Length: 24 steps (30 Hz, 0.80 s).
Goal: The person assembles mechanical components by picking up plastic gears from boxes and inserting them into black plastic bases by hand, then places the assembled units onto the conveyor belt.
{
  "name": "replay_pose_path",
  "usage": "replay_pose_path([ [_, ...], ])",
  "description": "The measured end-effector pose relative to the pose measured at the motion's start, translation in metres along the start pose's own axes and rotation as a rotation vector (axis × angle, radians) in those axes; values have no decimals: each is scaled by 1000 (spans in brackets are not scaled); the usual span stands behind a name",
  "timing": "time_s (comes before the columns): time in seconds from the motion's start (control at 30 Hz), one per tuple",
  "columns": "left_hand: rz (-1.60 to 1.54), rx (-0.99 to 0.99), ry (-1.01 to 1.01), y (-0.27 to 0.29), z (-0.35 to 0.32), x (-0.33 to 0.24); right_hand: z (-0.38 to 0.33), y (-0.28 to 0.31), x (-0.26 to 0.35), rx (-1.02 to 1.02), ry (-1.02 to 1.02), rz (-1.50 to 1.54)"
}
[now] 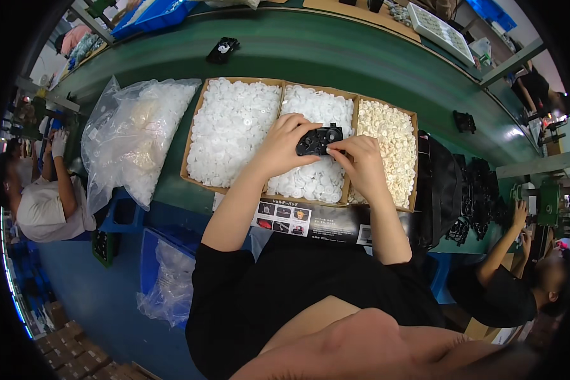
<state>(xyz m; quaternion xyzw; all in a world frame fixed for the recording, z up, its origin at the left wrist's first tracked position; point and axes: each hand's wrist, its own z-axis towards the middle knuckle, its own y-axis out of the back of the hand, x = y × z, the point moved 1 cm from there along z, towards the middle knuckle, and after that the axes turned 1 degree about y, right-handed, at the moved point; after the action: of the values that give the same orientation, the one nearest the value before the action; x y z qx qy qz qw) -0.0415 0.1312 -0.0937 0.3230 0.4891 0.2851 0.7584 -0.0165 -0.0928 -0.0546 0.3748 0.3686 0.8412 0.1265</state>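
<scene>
Black part (318, 140) sits gripped between my left hand (284, 149) and right hand (360, 158), above the middle box (350, 149) of white pieces.

Black plastic part (319, 140), white buttons (231, 130) (cream buttons (392, 142) rightmost), green belt (335, 57)

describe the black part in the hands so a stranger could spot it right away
Find the green conveyor belt and the three cardboard boxes of small round pieces in front of it. Over the middle box, the left hand and right hand hold a black plastic part. It is the only dark thing above the white pieces.
</scene>
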Motion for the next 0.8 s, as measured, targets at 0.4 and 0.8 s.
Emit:
replay_pose_path([
  [0.4, -4, 5, 16, 1, 0, 1, 0, -6, 0, -35, -19, 19],
  [0.8, -13, -8, 0, 6, -2, -3, -7, -11, 7, -90, -6, -125],
])
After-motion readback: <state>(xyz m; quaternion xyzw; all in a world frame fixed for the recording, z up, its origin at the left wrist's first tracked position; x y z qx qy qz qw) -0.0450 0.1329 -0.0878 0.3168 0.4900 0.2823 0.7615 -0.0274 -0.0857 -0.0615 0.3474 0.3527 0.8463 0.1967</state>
